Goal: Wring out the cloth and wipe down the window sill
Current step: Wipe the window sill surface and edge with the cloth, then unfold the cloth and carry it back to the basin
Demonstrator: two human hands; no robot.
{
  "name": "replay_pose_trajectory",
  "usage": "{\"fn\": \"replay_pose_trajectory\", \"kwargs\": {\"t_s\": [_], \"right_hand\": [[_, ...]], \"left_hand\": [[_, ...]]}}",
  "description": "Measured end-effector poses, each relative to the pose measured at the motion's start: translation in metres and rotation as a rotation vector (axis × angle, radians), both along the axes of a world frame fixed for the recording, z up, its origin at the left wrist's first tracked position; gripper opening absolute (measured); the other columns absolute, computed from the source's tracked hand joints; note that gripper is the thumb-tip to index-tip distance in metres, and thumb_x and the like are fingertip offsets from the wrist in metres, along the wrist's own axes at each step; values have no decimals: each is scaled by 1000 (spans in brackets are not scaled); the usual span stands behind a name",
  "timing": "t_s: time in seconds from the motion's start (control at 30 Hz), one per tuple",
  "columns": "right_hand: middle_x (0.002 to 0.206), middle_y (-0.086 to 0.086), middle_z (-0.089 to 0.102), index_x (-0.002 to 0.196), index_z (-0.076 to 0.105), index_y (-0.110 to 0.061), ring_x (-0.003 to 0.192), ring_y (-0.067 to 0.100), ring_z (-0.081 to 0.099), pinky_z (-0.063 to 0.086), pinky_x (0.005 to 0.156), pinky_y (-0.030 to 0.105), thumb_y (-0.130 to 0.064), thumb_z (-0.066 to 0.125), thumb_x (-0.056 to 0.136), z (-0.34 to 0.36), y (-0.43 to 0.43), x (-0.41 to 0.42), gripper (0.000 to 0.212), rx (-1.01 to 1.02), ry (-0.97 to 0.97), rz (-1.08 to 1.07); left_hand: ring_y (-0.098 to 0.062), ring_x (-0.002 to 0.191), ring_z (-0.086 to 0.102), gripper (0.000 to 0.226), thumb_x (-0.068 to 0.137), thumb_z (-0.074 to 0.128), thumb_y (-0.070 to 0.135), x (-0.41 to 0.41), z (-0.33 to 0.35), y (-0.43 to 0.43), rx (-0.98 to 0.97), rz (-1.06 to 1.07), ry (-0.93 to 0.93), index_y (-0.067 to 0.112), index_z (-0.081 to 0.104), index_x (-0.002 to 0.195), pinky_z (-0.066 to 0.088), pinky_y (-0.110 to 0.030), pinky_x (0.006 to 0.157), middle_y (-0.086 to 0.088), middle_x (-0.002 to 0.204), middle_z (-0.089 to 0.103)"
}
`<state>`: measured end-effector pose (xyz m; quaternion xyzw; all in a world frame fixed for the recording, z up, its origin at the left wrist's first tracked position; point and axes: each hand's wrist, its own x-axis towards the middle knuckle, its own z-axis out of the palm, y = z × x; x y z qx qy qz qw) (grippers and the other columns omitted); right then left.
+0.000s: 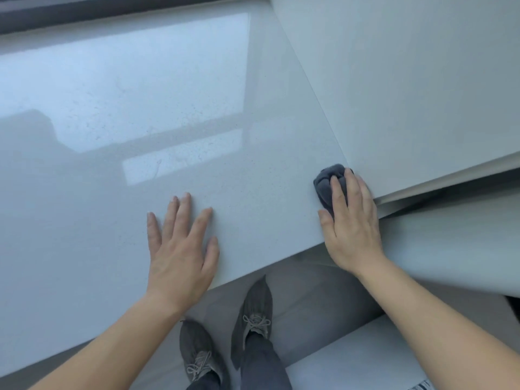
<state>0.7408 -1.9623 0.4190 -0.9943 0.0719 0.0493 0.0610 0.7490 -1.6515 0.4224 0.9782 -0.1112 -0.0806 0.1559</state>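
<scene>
Under the right hand (351, 220) lies the cloth (326, 182).

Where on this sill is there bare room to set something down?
Bare sill runs from the window frame down to the left hand, and between the hands. Crowded only at the right corner, where the right hand presses the cloth by the side wall.
</scene>
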Motion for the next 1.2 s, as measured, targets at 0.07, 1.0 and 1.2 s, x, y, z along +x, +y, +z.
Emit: {"fn": "replay_pose_trajectory", "kwargs": {"t_s": [0.07,1.0,1.2], "right_hand": [[165,10,10,155,24,-14,151,30,8,17,120,53,-45,29,97,0,11,-10,66,53,-28,-98],[164,5,17,151,34,-19,149,31,16,21,120,50,-35,38,99,-1,259,-89,55,294,19,443],[162,-2,25,152,37,-20,149,16,21,19,121,33,-27,60,90,35,282,-76,66,574,166,526]], "left_hand": [[-24,154,0,57,95,33,41,-2,-3,6,19,-20,1,23,36,149,-4,-57,121,-10,165,14],[-27,130,42,41,92,43,35,-85,18,158,-172,214,16,20,65,122,29,-41,107,-5,141,51],[-17,116,53,43,98,44,40,-99,42,177,-338,305,147,17,59,130,41,-34,103,4,123,60]]}}
